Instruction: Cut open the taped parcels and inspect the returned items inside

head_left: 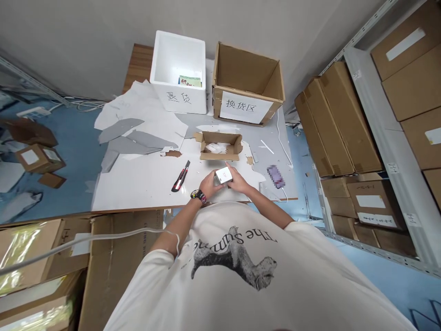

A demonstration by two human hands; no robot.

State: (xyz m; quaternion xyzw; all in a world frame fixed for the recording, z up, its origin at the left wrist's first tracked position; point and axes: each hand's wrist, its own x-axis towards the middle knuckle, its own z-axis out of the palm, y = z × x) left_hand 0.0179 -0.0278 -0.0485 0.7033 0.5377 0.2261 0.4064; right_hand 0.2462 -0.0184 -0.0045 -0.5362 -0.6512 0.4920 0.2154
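Observation:
Between my two hands, near the table's front edge, is a small white box with faint print on its top face. My left hand grips its left side, and my right hand holds its right side. Just beyond them sits a small open cardboard box with white pieces inside. A red and black utility knife lies on the table to the left of my hands.
A white foam box and a larger open carton stand at the table's back. Torn paper covers the left. A pixelated purple object and cables lie right. Shelves of cartons rise on the right.

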